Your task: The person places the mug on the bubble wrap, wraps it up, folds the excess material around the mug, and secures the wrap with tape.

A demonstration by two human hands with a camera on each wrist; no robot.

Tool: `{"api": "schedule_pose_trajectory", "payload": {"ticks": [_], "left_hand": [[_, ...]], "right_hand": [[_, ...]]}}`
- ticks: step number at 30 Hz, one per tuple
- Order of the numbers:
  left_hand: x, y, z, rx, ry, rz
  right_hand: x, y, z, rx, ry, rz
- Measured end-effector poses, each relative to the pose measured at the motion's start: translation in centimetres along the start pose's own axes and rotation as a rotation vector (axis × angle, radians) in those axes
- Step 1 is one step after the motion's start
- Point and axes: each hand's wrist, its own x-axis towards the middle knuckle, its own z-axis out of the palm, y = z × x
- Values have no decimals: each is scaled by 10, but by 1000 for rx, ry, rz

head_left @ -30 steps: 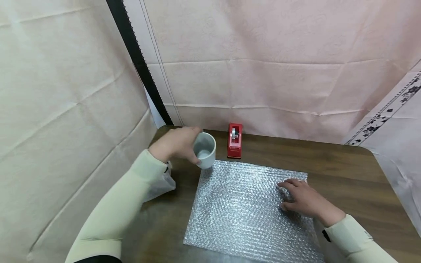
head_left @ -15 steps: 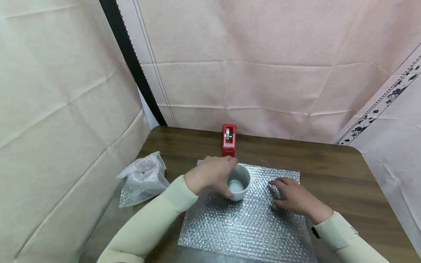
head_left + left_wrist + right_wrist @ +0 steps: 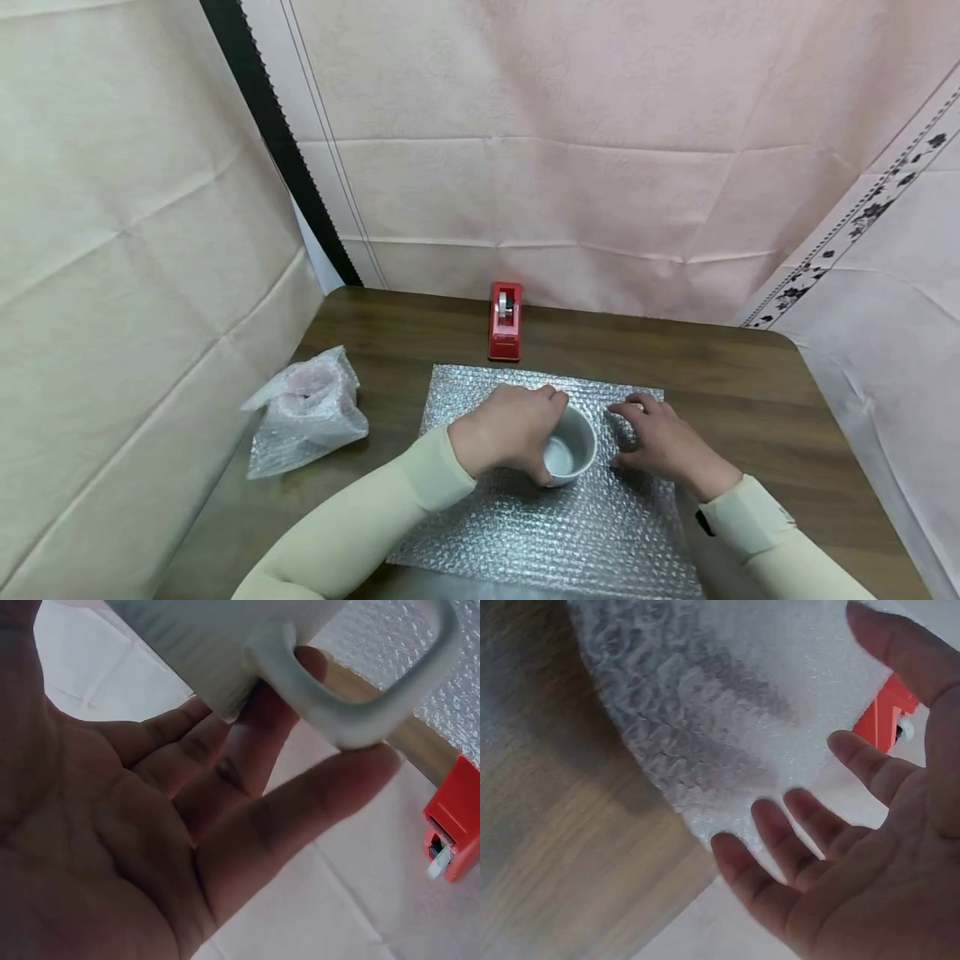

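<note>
In the head view my left hand (image 3: 512, 429) grips a white mug (image 3: 573, 446) by its left side, over the middle of a sheet of bubble wrap (image 3: 540, 537). The left wrist view shows the mug's handle (image 3: 330, 712), with a finger against it and others along the ribbed wall. Whether the mug's base touches the sheet I cannot tell. Over the sheet's right part is my right hand (image 3: 663, 442), fingers loosely bent and spread, with nothing held. Its fingers (image 3: 780, 832) lie close to the bubble wrap's edge in the right wrist view.
A red tape dispenser (image 3: 505, 325) stands behind the sheet near the back edge of the wooden table (image 3: 630, 354). On the left lies a bundle wrapped in bubble wrap (image 3: 307, 412). Cloth curtains (image 3: 540, 192) hang behind and to the left of the table.
My left hand has carried the mug from the sheet's far left corner rightward and nearer, to over its middle. The right hand has stayed over the sheet's right part. The view has shifted slightly.
</note>
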Motion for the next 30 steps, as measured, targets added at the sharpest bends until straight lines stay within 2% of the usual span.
{"api": "schedule_pose_trajectory", "payload": {"ticks": [5,14,19,24,30], "left_hand": [[2,0,3,16,10,3],[1,0,0,-16,10,7],[1,-3,-2,-35,-13,-9],[5,-13,-1,-66,-31,-37],[11,-23,0,-109,-16,-58]], "right_hand": [[1,0,6,-29,-18,6],[3,-9,8,-69,-155,39],[8,-13,9,-88,-151,55],[17,-12,13,-73,-141,61],[28,-7,15,-52,-123,60]]}}
